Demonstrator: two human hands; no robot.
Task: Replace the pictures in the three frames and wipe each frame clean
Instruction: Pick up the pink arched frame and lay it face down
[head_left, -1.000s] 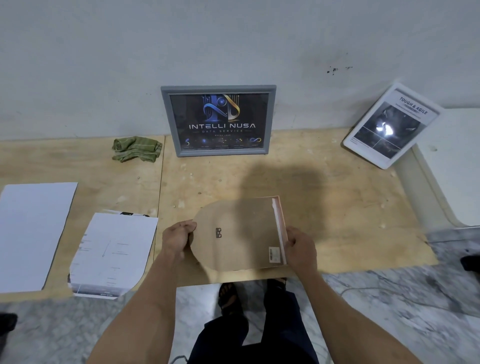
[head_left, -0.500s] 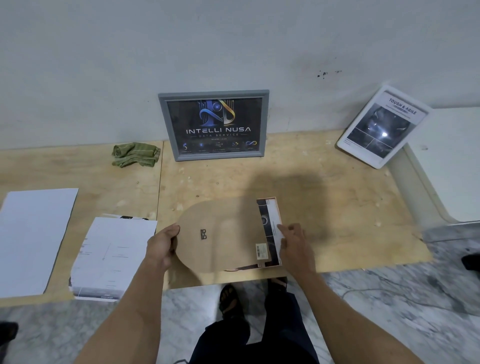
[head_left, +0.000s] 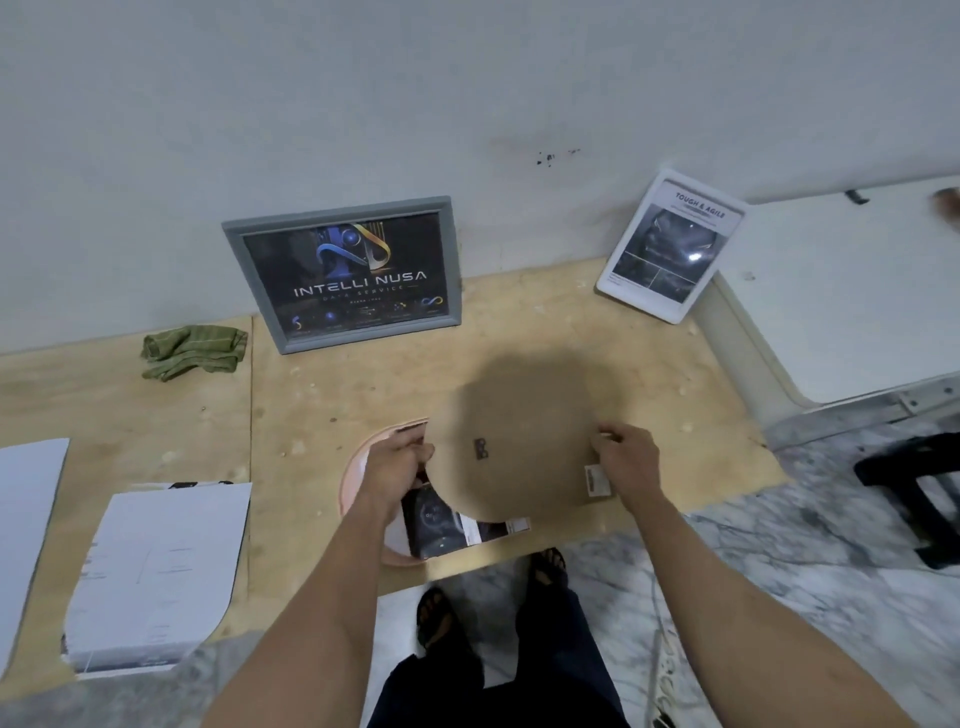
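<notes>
A pink frame (head_left: 349, 488) lies face down on the plywood at the front edge. A dark picture (head_left: 441, 526) shows inside it. My left hand (head_left: 397, 470) rests on the picture, fingers curled at its edge. My right hand (head_left: 623, 462) pinches the right edge of the brown backing board (head_left: 519, 441), which is drawn off to the right and half uncovers the picture. A grey frame (head_left: 343, 275) with a dark poster leans on the wall. A white frame (head_left: 670, 244) leans at the back right. A green cloth (head_left: 195, 351) lies left of the grey frame.
A stack of cut prints (head_left: 156, 571) and a white sheet (head_left: 26, 519) lie on the plywood at the left. A white table (head_left: 841, 296) stands at the right, a black object (head_left: 914, 493) on the marble floor below it. My sandalled feet are under the plywood edge.
The backing board has slid to the right off the pink frame, drawn by my right hand. The dark picture under it is now uncovered, and my left hand has moved onto it.
</notes>
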